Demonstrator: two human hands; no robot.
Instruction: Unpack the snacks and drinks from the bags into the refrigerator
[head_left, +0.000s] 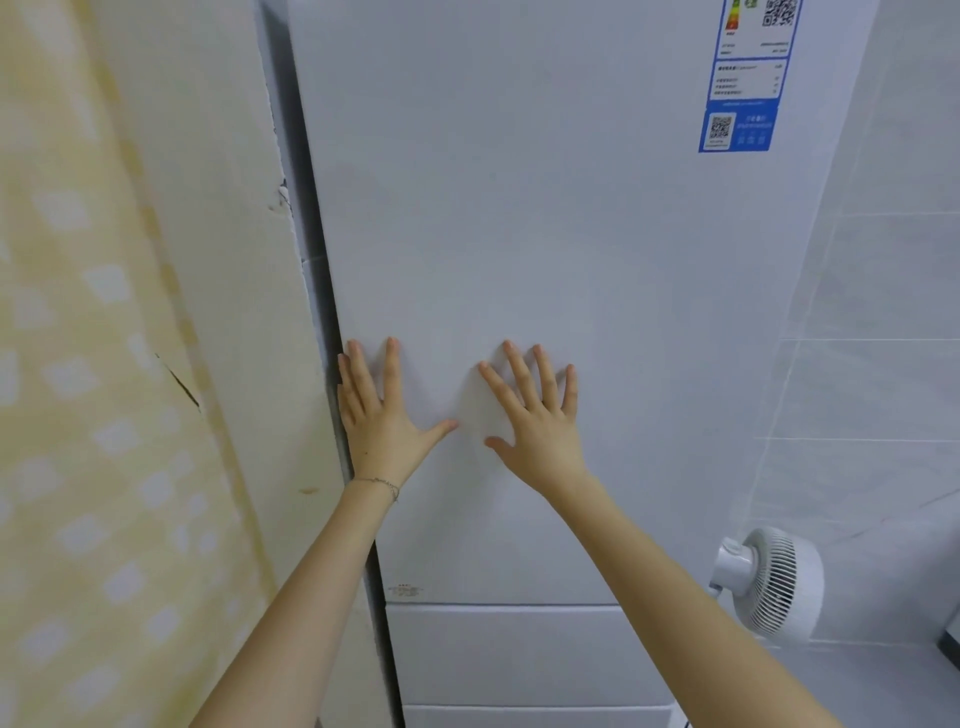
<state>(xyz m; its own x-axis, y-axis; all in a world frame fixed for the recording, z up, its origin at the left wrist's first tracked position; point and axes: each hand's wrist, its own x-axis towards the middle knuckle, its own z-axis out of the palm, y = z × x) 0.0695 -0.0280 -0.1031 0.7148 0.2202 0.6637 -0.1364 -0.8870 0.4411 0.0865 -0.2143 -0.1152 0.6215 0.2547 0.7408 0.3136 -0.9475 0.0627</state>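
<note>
Pressed flat on the closed upper door of the tall white refrigerator (519, 208): left hand (379, 421) at its left edge, right hand (540, 421) just beside, both spread wide, holding nothing. Showed no bags, snacks or drinks; judged either finished or not yet started

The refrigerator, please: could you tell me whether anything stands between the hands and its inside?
Yes: the refrigerator's shut upper door covers the compartment. The left hand and the right hand both lie flat against it, fingers spread.
</note>
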